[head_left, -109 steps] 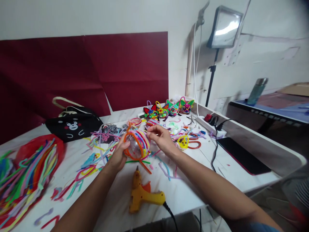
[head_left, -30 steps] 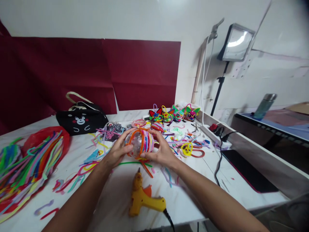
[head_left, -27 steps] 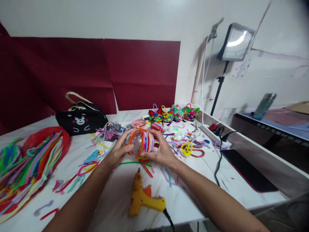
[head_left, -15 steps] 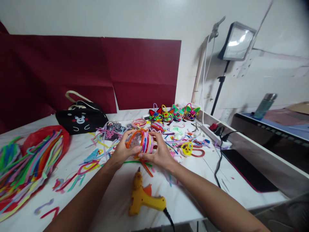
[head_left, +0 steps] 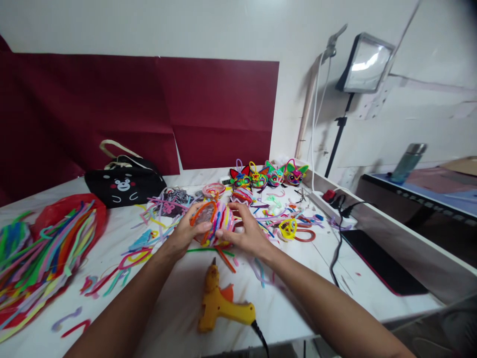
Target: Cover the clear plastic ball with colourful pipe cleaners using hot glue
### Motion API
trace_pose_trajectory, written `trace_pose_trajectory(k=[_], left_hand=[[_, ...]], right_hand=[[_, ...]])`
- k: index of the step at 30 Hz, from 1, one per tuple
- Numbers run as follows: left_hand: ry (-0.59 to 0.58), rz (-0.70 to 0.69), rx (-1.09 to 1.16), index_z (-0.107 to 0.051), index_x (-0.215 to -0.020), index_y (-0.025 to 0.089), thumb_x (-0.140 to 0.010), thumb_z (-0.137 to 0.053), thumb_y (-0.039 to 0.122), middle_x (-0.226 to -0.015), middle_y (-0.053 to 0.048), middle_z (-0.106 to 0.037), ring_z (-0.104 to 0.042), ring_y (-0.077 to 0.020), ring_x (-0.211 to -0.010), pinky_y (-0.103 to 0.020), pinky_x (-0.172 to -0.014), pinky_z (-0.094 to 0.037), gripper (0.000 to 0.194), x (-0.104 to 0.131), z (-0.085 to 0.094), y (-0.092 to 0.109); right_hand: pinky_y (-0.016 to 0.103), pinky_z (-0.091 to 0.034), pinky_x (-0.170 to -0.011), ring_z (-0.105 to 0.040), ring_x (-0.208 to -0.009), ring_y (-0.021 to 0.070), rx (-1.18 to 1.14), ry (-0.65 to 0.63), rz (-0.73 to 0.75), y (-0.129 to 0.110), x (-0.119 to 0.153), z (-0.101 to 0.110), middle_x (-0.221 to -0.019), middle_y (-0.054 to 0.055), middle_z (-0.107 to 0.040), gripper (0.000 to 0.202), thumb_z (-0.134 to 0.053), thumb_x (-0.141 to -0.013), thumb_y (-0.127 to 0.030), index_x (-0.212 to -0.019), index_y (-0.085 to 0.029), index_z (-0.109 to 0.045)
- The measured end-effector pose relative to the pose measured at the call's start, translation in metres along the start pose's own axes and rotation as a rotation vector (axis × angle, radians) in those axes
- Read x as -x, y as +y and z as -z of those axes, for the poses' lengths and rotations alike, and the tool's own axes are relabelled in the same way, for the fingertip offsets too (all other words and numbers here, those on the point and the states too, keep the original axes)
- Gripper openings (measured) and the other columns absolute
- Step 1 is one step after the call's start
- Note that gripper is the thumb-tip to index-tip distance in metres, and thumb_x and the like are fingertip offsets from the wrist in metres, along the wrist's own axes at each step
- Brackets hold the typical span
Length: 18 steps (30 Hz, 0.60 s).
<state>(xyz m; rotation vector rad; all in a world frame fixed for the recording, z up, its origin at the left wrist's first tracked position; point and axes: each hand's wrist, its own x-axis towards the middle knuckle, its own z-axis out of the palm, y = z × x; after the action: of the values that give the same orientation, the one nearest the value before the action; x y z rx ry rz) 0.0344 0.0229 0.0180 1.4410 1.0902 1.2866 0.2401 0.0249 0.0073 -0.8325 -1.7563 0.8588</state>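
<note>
Between my two hands is a rounded clear plastic shell wrapped in striped pipe cleaners [head_left: 222, 221], with an orange ring around its see-through left side. My left hand [head_left: 184, 233] grips the left side, thumb across the front. My right hand [head_left: 248, 232] holds the right side, its thumb pressed on the stripes and its fingers curved over the top. Just below them on the table lies a yellow hot glue gun [head_left: 218, 306], nozzle pointing away from me. Orange and green pipe cleaners [head_left: 225, 259] lie under the held piece.
Several finished animal-face ornaments [head_left: 276, 175] stand at the back. Loose pipe cleaners are scattered mid-table. Bundled pipe cleaners [head_left: 48, 253] lie on a red bag at left, near a black bag [head_left: 124, 184]. A power strip [head_left: 337, 211] and a black tablet-like slab [head_left: 383, 261] are at right.
The striped piece has turned in my hands and shifted slightly left, so its stripes face me more. My right fingers have lifted and spread a little. The glue gun has stayed put.
</note>
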Motion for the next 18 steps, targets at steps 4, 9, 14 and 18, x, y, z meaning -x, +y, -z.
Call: trace_pose_trajectory(k=[4, 9, 14, 18], left_hand=[[-0.086, 0.049, 0.029, -0.057, -0.127, 0.023, -0.060, -0.086, 0.050, -0.122, -0.011, -0.070, -0.065, -0.0350, -0.114, -0.042, -0.093, -0.054, 0.078, 0.001, 0.003, -0.001], [-0.169, 0.069, 0.002, -0.060, -0.127, 0.025, -0.059, -0.087, 0.048, -0.129, -0.011, -0.068, -0.064, -0.0354, -0.114, -0.038, -0.086, -0.055, 0.077, 0.002, 0.003, 0.001], [-0.199, 0.070, -0.012, -0.061, -0.127, 0.027, -0.060, -0.086, 0.050, -0.134, -0.009, -0.066, -0.062, -0.0367, -0.119, -0.039, -0.089, -0.054, 0.076, 0.003, 0.004, 0.001], [-0.230, 0.071, 0.008, -0.059, -0.130, 0.026, -0.062, -0.084, 0.051, -0.136, -0.010, -0.064, -0.062, -0.0363, -0.119, -0.039, -0.089, -0.054, 0.076, 0.002, 0.005, -0.001]], right_hand=[[0.045, -0.044, -0.108, -0.051, -0.133, 0.0286, -0.053, -0.049, 0.074, -0.001, -0.004, 0.012, -0.143, 0.011, -0.050, 0.077, -0.080, -0.077, -0.046, -0.143, -0.025, -0.046], [0.047, -0.040, -0.112, -0.045, -0.140, 0.0297, -0.006, -0.194, 0.228, -0.002, -0.007, 0.023, -0.153, 0.009, -0.043, 0.088, -0.083, -0.075, -0.042, -0.152, -0.031, -0.040], [0.047, -0.043, -0.109, -0.048, -0.136, 0.0292, 0.026, -0.214, 0.275, -0.002, -0.007, 0.024, -0.141, 0.009, -0.052, 0.071, -0.081, -0.076, -0.041, -0.140, -0.028, -0.053], [0.046, -0.047, -0.105, -0.052, -0.131, 0.0283, 0.020, -0.210, 0.266, -0.002, -0.007, 0.023, -0.139, 0.008, -0.054, 0.066, -0.081, -0.076, -0.042, -0.136, -0.029, -0.055]])
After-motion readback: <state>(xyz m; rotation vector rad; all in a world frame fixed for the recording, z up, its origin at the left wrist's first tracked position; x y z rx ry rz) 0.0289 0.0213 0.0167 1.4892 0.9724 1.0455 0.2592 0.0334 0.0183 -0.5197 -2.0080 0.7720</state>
